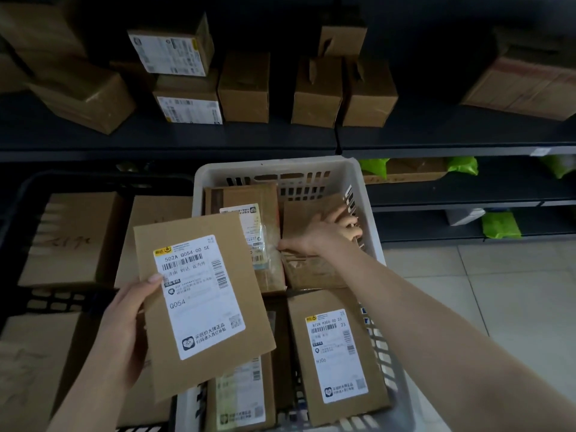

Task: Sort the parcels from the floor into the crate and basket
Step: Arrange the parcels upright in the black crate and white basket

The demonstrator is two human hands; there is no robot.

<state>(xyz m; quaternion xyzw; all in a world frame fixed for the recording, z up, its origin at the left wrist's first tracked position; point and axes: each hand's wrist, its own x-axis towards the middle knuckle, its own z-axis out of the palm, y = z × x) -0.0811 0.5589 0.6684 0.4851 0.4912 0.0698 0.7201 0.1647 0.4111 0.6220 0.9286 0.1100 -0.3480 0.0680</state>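
Left hand (124, 325) grips a flat labelled parcel (199, 297) by its left edge, thumb on the label, held above the seam between the dark crate (28, 194) and the white basket (280, 169). Right hand (324, 232) rests fingers spread on a plain brown parcel (308, 213) inside the basket, beside other labelled parcels; whether it grasps cannot be told. Shelving (187, 141) with cardboard boxes stands close behind.

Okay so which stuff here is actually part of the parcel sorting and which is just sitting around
In the job:
- left hand gripping the flat brown cardboard parcel labelled Q054
- right hand on a plain brown parcel inside the white slotted plastic basket
- black plastic crate holding brown boxes

Lying about:
- brown cartons on the dark shelf
- green plastic bags on the lower shelves
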